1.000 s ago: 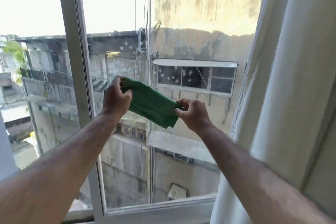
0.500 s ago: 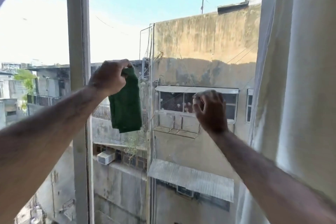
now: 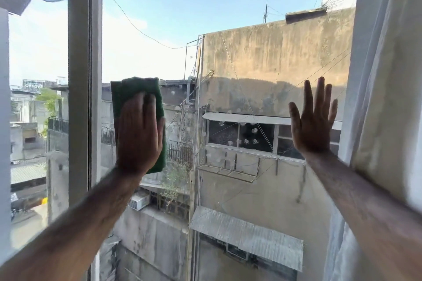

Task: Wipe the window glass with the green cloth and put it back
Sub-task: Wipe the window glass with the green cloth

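Observation:
The folded green cloth [image 3: 137, 91] lies flat against the window glass [image 3: 228, 52], left of centre and close to the grey window frame [image 3: 78, 98]. My left hand [image 3: 139, 137] presses on the cloth with its palm and fingers flat, covering the cloth's lower half. My right hand [image 3: 314, 118] is raised at the right side of the pane, fingers spread, palm toward the glass, holding nothing. White smudge spots show on the glass between the two hands.
A white curtain [image 3: 388, 98] hangs along the right edge, right beside my right forearm. A second pane [image 3: 38, 64] lies left of the frame. Buildings and sky are seen outside through the glass.
My left hand went from gripping the hanging cloth to pressing it flat on the glass. My right hand opened from a loose curl and moved right. The view tilted upward.

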`<state>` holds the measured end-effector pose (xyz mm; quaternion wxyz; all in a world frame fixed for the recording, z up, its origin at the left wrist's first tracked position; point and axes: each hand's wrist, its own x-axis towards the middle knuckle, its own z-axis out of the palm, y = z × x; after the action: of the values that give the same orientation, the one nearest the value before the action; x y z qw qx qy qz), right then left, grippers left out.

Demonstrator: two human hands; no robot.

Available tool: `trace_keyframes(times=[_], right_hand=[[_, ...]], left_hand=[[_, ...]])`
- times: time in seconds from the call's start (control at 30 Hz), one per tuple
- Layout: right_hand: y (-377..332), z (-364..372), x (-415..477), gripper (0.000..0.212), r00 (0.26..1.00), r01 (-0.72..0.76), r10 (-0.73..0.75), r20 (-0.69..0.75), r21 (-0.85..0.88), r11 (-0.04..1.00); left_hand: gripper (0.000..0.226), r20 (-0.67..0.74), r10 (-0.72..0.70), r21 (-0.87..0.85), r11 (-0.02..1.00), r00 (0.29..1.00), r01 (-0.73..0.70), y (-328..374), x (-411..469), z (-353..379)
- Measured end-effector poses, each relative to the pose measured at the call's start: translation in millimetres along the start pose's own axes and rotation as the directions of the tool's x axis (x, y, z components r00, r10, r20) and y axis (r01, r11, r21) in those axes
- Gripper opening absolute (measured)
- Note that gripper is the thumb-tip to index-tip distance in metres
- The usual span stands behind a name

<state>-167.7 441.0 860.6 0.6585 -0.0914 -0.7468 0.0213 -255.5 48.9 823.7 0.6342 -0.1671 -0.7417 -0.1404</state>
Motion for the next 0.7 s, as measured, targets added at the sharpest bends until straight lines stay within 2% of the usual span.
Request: trace_keyframes(times=[0.07, 0.23, 0.27, 0.33, 0.43, 0.53, 0.6, 0.7], right_hand=[[3.8, 6.0, -0.2, 0.07, 0.999, 0.031, -0.031, -0.019, -0.023, 0.999], [6.0, 12.8, -1.7, 0.071, 0.997, 0.037, -0.04, -0.064, -0.041, 0.998], [5.6, 13.1, -1.2, 0.071, 0.997, 0.04, -0.042, -0.07, -0.037, 0.999], [6.0, 12.7, 0.1, 0.071, 0.996, 0.048, -0.05, -0.076, -0.032, 0.998], [6.2, 13.8, 2.0, 0.071, 0.995, 0.039, -0.043, -0.094, -0.046, 0.998], [5.6, 15.0, -0.4, 0.071, 0.994, 0.041, -0.045, -0.097, -0.04, 0.998], [7.0, 13.5, -0.4, 0.071, 0.994, 0.04, -0.045, -0.102, -0.045, 0.998], [5.3, 12.8, -1.8, 0.071, 0.995, 0.043, -0.045, -0.087, -0.029, 0.999]], left_hand=[[0.073, 0.035, 0.0, -0.001, 1.0, 0.999, 0.0, 9.6, -6.4, 10.5], [0.084, 0.012, -0.153, -0.056, 0.987, 0.988, 0.154, 63.7, 68.6, 9.2], [0.086, 0.011, -0.123, -0.062, 0.99, 0.992, 0.123, 82.8, 79.6, 10.5], [0.084, 0.018, 0.051, -0.043, 0.998, 0.999, -0.05, 123.4, 78.5, 19.6], [0.078, 0.044, 0.31, -0.044, 0.95, 0.95, -0.308, 164.4, 33.0, 40.6], [0.076, 0.094, 0.439, -0.017, 0.898, 0.894, -0.439, 156.8, -32.0, 50.2], [0.073, 0.117, 0.468, 0.023, 0.881, 0.876, -0.473, 128.1, -66.3, 50.5], [0.063, 0.083, 0.346, 0.0, 0.938, 0.935, -0.347, 61.8, -84.1, 41.6]])
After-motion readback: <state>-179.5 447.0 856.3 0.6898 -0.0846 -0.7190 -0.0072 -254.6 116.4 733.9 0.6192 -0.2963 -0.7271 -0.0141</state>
